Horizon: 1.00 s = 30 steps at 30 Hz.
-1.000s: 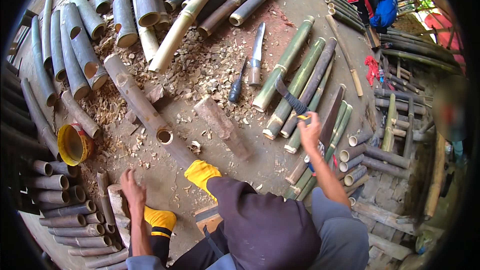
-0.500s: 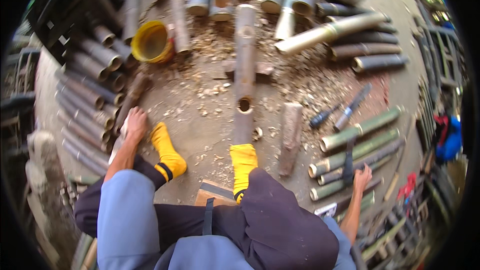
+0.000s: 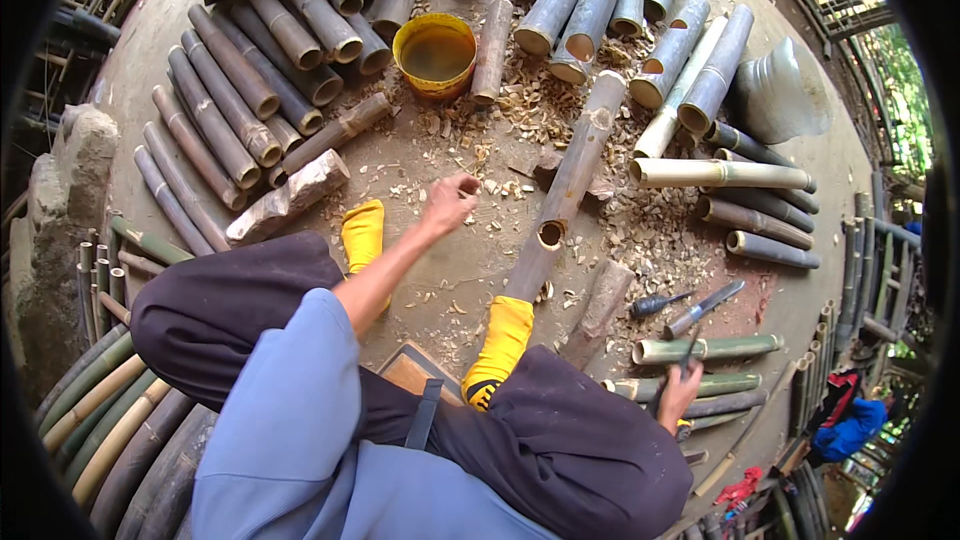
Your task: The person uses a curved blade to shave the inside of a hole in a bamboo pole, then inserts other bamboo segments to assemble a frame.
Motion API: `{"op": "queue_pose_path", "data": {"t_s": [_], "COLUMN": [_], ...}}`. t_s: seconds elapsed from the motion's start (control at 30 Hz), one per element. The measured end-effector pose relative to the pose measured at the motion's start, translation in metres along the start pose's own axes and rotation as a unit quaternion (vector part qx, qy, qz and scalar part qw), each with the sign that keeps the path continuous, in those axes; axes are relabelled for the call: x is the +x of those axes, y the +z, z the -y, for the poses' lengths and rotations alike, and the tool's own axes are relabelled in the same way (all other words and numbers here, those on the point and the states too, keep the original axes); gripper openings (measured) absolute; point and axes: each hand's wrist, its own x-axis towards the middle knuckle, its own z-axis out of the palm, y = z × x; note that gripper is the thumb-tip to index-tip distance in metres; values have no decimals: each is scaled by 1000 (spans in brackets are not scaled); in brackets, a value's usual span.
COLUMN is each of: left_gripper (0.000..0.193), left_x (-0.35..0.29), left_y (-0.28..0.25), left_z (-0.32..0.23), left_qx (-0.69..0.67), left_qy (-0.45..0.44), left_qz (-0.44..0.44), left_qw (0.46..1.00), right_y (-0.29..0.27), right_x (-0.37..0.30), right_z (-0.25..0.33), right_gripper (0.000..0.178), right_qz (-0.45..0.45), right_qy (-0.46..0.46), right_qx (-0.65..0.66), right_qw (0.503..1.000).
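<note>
My left hand [image 3: 450,205] hangs over the chip-strewn ground left of the bamboo tube, fingers loosely bent and nothing visible in them. Low at the right, my right hand [image 3: 680,395] is closed around a slim dark tool [image 3: 692,338]; its exact kind is unclear. Green bamboo lengths [image 3: 710,349] lie beside that hand. A brown bamboo tube [image 3: 572,190] with a hole [image 3: 550,233] cut near its close end slants away from me, its far part over a wood block [image 3: 600,187]. My yellow-socked right foot [image 3: 503,333] presses against its near end.
A knife [image 3: 703,309] and a black-handled pointed tool [image 3: 657,304] lie at right. Bamboo tubes are stacked at left [image 3: 225,125] and right [image 3: 760,215]. A yellow bucket [image 3: 435,53] holds brownish liquid. Wood pieces [image 3: 290,195] and shavings [image 3: 640,240] lie around.
My left hand has left the pale wood piece and moved right, over the ground. My right hand, with the dark tool, has drawn inward toward my knee. The view has turned.
</note>
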Motion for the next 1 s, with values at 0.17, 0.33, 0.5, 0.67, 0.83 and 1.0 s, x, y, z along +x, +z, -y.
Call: {"op": "queue_pose_path", "data": {"t_s": [0.17,0.33,0.5,0.67,0.83,1.0], "left_gripper": [24,23,22,21,21,19], "left_x": [-47,-62,-37,-31,-20,-21], "left_y": [78,76,60,57,62,71], "left_z": [-15,-11,13,33,22,-19], "left_qx": [-199,-236,-274,-318,-343,-428], "left_qy": [-18,-42,-76,-121,-143,-119], "left_qz": [-49,-49,-101,-123,-109,-54], "left_qw": [979,970,953,932,922,894], "right_y": [28,159,331,357,225,86], "right_x": [24,42,44,60,51,31], "right_z": [258,414,485,461,447,416], "right_gripper": [44,34,26,20,46,32], "right_qz": [370,302,163,226,202,233], "right_qy": [-200,-601,-647,-635,-600,-388], "right_qx": [-25,-336,-469,-455,-281,-166], "right_qw": [907,659,579,583,721,876]}}
